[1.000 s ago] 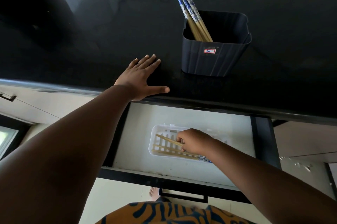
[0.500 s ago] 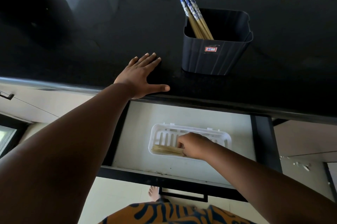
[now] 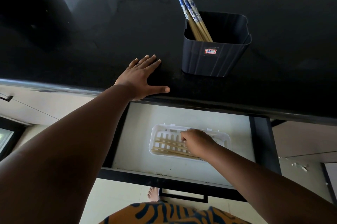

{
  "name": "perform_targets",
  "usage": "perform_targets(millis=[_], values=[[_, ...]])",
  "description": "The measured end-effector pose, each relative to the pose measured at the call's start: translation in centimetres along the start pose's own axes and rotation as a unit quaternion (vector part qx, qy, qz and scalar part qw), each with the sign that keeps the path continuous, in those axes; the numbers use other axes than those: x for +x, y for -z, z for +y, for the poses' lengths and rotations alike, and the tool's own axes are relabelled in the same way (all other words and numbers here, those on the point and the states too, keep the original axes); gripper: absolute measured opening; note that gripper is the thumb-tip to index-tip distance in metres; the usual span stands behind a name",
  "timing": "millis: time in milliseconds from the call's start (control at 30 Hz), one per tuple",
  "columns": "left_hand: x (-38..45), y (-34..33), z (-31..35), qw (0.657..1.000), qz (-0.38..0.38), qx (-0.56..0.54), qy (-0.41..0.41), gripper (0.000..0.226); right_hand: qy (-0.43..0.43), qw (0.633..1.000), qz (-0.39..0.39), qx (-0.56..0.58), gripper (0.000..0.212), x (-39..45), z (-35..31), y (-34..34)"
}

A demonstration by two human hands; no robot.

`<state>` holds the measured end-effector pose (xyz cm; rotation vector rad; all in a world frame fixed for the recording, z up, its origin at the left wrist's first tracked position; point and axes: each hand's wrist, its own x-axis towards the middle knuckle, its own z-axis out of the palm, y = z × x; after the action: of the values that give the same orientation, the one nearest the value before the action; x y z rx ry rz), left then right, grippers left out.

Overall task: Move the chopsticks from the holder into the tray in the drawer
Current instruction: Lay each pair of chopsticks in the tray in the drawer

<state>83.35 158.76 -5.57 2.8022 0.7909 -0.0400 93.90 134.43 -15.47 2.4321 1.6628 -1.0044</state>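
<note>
My right hand (image 3: 197, 142): curled over the white tray (image 3: 155, 132), fingertips pinched on chopsticks (image 3: 168, 146) lying in it
My left hand (image 3: 141, 78): spread flat on the counter (image 3: 91, 32)
Holder (image 3: 215, 59): remaining chopsticks (image 3: 189, 12) lean inside, well apart from both hands

The right hand (image 3: 197, 142) covers the right ends of the chopsticks in the tray (image 3: 168, 148), so whether its curled fingers grip any of them cannot be told. The tray's (image 3: 154, 137) right near corner is lost behind the wrist. The lower ends of the chopsticks in the holder (image 3: 193, 17) vanish behind the holder's (image 3: 213, 59) front wall. The counter (image 3: 91, 32) overhangs the drawer's (image 3: 138, 118) far edge. The writing on the holder's sticker (image 3: 210, 51) is too small to read surely.
</note>
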Motion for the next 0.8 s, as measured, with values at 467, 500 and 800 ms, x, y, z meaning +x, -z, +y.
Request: perform_targets(millis=[467,500,800], values=[[0.2,0.0,-0.1,0.999,0.029,-0.018,-0.014,0.123,0.141,0.939,0.017,0.315,0.018,-8.5,-6.3,24.6],[0.2,0.0,-0.2,0.999,0.028,-0.018,-0.014,0.122,0.143,0.924,0.089,0.343,0.018,-8.2,-6.1,26.3],[0.2,-0.1,-0.3,1.000,0.019,-0.013,-0.018,0.122,-0.063,0.922,0.344,0.163,0.015,0.3,-2.3,30.2]])
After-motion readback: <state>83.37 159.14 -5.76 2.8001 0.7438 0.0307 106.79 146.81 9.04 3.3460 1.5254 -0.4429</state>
